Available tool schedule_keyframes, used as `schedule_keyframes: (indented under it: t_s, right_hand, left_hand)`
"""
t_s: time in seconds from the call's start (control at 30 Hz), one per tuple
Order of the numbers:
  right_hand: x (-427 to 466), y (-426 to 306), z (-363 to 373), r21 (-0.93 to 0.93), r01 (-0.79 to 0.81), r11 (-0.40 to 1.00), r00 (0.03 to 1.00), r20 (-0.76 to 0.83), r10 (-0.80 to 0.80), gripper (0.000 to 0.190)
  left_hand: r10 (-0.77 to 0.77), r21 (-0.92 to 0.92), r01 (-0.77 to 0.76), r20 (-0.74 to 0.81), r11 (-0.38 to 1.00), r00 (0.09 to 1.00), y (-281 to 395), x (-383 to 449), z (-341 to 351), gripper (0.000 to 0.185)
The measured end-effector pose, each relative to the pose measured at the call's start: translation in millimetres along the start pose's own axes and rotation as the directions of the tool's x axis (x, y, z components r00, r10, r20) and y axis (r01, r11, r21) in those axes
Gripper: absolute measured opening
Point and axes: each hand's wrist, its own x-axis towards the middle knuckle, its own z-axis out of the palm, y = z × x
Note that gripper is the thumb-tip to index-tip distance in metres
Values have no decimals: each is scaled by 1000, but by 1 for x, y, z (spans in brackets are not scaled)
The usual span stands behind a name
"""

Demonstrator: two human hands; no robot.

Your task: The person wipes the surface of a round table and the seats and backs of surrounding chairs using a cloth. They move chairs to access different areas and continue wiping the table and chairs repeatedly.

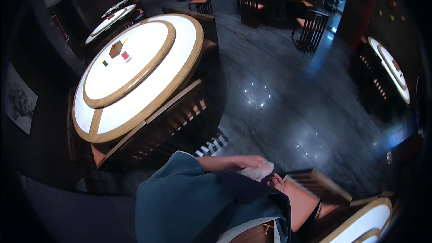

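My left hand point(257, 161) reaches across in front of my body and is closed on a whitish cloth point(258, 172), bunched and slightly blurred. Just below it is my right hand point(277, 181), its fingers bent. Whether that hand holds anything cannot be made out. Beside the right hand lies the orange-brown seat point(300, 202) of a dark wooden chair. A teal garment sleeve point(182, 189) covers my upper left arm.
A round white table point(162, 98) with a wooden rim and raised turntable stands at left, bearing a brown box point(116, 49) and a red-and-white container point(126, 56). Slatted chairs point(182, 118) line its near side. Another table point(368, 224) is at lower right. Dark, glossy floor point(263, 74) lies between.
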Motion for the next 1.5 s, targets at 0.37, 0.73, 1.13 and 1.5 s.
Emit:
schedule_keyframes:
  t_s: [0.37,0.73,1.13,1.5]
  right_hand:
    - [227,-182,116,-226,-11,974,933,348,91,34]
    - [399,-350,200,-484,402,777,795,605,-34,85]
    - [675,-492,258,-161,158,974,839,541,-46,69]
    - [866,-749,447,5,174,985,730,670,-132,55]
  left_hand:
    - [230,146,-182,-471,973,851,115,64,-164,34]
    - [287,387,-170,-266,906,920,341,214,-335,36]
    - [358,129,-337,-448,933,819,472,364,-538,36]
    - [-65,-266,-369,-877,891,476,591,410,-725,52]
